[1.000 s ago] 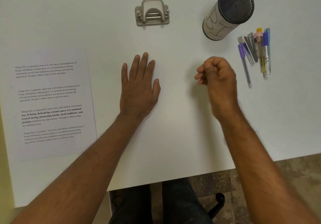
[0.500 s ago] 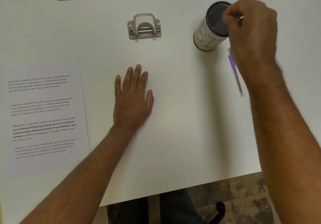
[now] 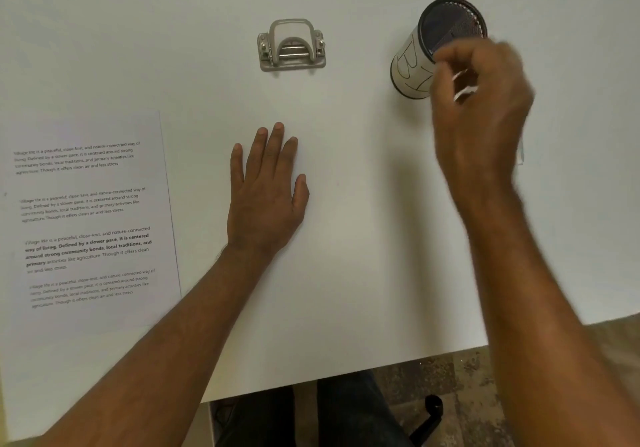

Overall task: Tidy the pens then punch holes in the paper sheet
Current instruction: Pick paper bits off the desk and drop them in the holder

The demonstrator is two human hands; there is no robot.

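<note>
Our right hand [image 3: 481, 107], blurred, is curled closed beside the pen cup [image 3: 440, 48]; pale slivers between its fingers may be pens, but we cannot tell what it clamps. Remaining pens are hidden under that hand. Left hand [image 3: 266, 197] lies flat and spread, holding nothing, on the table [image 3: 346, 273]. Pens should handle light, stiff and smooth: pinch mid-barrel. The paper sheet [image 3: 90, 218] lies far left, thin and floppy; the hole punch [image 3: 291, 46] sits apart behind.

Office: desk [image 3: 346, 273], hole punch [image 3: 291, 46]
</note>
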